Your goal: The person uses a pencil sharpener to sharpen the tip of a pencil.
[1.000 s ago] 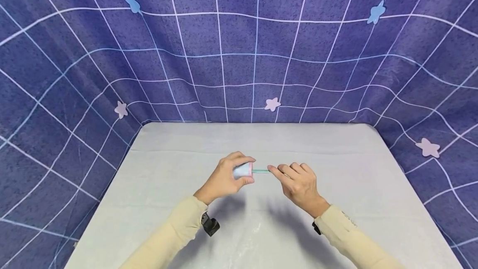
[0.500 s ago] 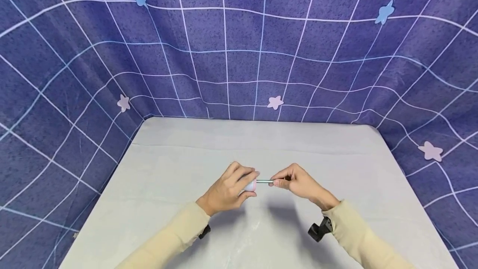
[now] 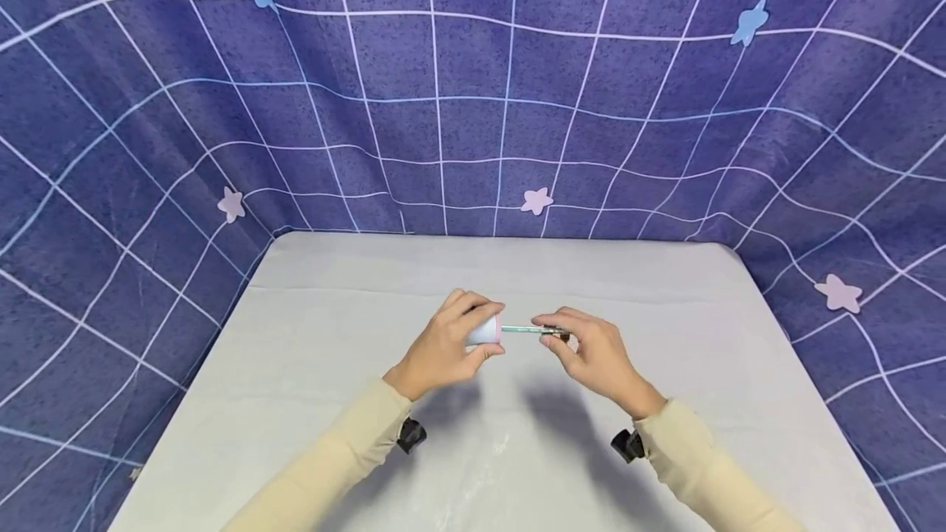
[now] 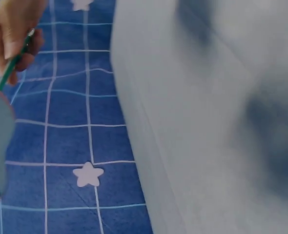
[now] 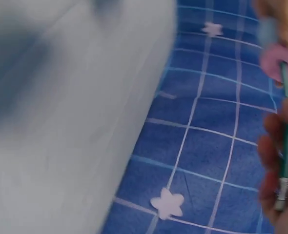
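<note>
In the head view my left hand (image 3: 443,347) grips a small light-blue pencil sharpener (image 3: 484,331) with a pink end, held on its side above the table. A green pencil (image 3: 521,328) runs level from that pink end toward the right. Thumb and fingers of my right hand (image 3: 599,355) pinch the pencil near its outer end. The right wrist view shows the pencil (image 5: 287,126) entering a hole in the pink face (image 5: 275,62), its metal ferrule (image 5: 283,190) at the near end. The tip is hidden inside the sharpener.
A white-covered table (image 3: 355,269) lies below both hands, with their shadows on it. Behind and at the sides hangs a blue-purple curtain (image 3: 473,130) with grid lines and stars. Small black cameras (image 3: 411,435) are strapped at both wrists.
The right hand has rolled round the pencil's axis and back, its fingers shifting on the pencil. Left hand and sharpener dipped slightly, then rose again. The pencil stays in the hole throughout.
</note>
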{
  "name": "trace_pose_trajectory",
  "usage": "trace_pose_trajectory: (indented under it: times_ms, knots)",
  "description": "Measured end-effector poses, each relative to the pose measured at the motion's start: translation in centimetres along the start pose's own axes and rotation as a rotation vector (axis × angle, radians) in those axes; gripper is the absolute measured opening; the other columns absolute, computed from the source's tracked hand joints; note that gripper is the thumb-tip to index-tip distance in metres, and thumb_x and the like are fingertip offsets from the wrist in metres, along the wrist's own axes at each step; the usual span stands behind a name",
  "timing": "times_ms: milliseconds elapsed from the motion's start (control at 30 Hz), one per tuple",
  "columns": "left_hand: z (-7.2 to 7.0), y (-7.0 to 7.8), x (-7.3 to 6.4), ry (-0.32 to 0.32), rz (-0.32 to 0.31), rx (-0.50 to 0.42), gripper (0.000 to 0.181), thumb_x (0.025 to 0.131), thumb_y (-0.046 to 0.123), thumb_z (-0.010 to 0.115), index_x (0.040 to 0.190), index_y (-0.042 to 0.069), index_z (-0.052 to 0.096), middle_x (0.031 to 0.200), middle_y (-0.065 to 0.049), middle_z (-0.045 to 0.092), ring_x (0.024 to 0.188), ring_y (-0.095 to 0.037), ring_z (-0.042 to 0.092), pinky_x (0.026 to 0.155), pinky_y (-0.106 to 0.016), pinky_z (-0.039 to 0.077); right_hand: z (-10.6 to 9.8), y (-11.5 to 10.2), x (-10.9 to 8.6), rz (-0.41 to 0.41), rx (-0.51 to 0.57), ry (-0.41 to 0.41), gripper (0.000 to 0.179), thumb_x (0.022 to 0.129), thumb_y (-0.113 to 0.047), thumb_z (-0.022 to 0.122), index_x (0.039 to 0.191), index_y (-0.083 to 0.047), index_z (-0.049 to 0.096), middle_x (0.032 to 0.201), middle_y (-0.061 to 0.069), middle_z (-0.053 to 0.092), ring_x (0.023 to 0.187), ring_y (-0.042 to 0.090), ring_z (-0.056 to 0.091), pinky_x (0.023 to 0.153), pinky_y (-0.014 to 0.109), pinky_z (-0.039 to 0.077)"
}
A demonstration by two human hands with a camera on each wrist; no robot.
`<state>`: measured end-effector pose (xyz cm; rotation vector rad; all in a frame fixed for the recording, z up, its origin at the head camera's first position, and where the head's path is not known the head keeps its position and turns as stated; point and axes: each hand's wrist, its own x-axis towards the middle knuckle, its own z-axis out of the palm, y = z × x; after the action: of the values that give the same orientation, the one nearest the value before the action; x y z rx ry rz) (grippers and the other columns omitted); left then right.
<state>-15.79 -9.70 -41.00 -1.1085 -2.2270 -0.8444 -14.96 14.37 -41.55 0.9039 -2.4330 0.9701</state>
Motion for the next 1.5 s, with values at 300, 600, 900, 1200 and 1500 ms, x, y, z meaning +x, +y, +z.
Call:
trace_pose_trajectory:
  times_ms: [300,600,900,1200,1500]
  knots:
    - [-1.2,0.5,0.9,-0.064,-0.43,-0.225,0.043,0.073,0.016,0.082,0.112,0.008,0.069,0.1,-0.002,0.067,0.08,-0.012,0.056,0.066,-0.024,0.045,1.4,0.9,-0.2,-0.408,-0.44,0.291,0.033,0.102,-0.024,0.043,0.122,-0.009,0.064,0.103,0.003,0.069,0.086,0.021,0.064,0.072,0.036,0.045]
    - [-1.7,1.1,1.2,-0.119,-0.547,-0.434,0.035,0.075,0.011,0.08,0.107,0.003,0.071,0.097,-0.01,0.069,0.081,-0.014,0.057,0.071,-0.024,0.046,1.6,1.4,0.7,-0.651,-0.489,0.486,0.024,0.093,-0.001,0.052,0.105,-0.005,0.073,0.083,0.002,0.069,0.065,0.015,0.059,0.057,0.025,0.042]
    - [-0.4,1.5,-0.6,-0.081,-0.332,-0.279,0.045,0.07,0.014,0.084,0.111,0.004,0.068,0.096,-0.004,0.062,0.083,-0.014,0.054,0.068,-0.022,0.047,0.8,-0.3,0.3,-0.332,-0.204,0.157,0.019,0.094,-0.023,0.059,0.087,-0.015,0.075,0.06,-0.01,0.053,0.044,-0.002,0.033,0.039,0.013,0.025]
    - [0.9,0.8,-1.8,0.044,0.242,0.077,0.053,0.068,0.022,0.084,0.112,0.001,0.065,0.105,-0.009,0.061,0.091,-0.019,0.052,0.079,-0.023,0.048,-1.6,-0.4,1.4,0.383,0.573,-0.539,0.018,0.09,-0.003,0.059,0.095,0.01,0.071,0.059,0.001,0.06,0.048,0.0,0.027,0.047,0.018,0.025]
    - [1.3,0.0,-1.8,0.038,0.235,0.061,0.052,0.071,0.021,0.083,0.114,-0.001,0.064,0.106,-0.01,0.061,0.092,-0.019,0.054,0.079,-0.023,0.048,-1.1,0.2,1.1,0.383,0.518,-0.526,0.02,0.092,-0.007,0.058,0.1,0.006,0.071,0.062,0.0,0.051,0.051,0.003,0.035,0.047,0.019,0.029]
